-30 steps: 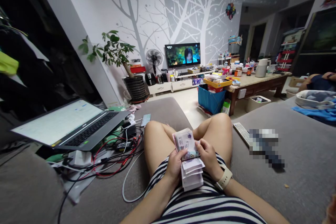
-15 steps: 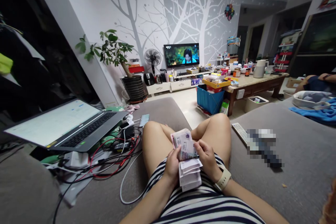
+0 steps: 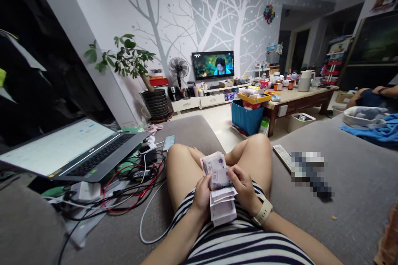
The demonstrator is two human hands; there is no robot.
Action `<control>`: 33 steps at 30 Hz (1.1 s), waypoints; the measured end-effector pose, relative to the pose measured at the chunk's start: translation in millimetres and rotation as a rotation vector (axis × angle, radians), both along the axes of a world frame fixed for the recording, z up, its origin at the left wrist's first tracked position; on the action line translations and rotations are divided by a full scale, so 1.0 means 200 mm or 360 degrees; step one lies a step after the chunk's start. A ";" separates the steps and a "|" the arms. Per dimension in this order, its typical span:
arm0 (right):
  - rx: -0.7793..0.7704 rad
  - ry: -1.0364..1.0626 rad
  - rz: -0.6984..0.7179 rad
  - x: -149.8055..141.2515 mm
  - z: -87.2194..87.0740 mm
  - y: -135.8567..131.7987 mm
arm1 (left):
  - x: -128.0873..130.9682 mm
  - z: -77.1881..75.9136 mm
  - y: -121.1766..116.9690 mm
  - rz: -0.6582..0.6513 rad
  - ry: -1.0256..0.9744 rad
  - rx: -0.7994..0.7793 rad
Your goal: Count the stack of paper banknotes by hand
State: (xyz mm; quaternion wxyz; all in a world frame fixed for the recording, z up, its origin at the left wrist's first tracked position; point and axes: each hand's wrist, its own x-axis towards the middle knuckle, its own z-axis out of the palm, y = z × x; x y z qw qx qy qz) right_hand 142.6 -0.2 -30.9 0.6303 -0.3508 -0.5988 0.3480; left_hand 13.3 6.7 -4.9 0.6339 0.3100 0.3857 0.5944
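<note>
I sit on a grey sofa (image 3: 342, 190) with my knees drawn up. A thick stack of banknotes (image 3: 219, 188) rests in my lap, upright and fanned. My left hand (image 3: 202, 194) is wrapped round the stack's left side. My right hand (image 3: 244, 184) pinches the top purple note at its right edge; a pale watch band is on that wrist.
An open laptop (image 3: 71, 151) sits at the left above a tangle of red, black and white cables (image 3: 130, 182). A remote control (image 3: 283, 155) lies on the sofa to the right. Beyond are a potted plant (image 3: 137, 62), a lit television (image 3: 213, 64), a blue bin (image 3: 247, 118) and a cluttered low table (image 3: 298, 97).
The view has shifted slightly, so everything sits a little further left. My hands and the banknotes stay in my lap, the right fingers working the top note.
</note>
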 end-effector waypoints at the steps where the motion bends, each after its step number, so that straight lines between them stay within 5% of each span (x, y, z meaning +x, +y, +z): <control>1: -0.0005 -0.0002 0.0002 0.00 0.00 0.00 | 0.00 0.00 0.00 0.0001 0.0002 0.0001; 22: -0.0071 -0.0074 0.0016 -0.01 -0.02 0.00 | 0.00 -0.06 0.02 0.0028 -0.0074 -0.0020; 33: -0.0223 -0.0037 -0.0255 0.00 -0.06 0.07 | 0.00 -0.02 -0.01 -0.0078 -0.0114 -0.0048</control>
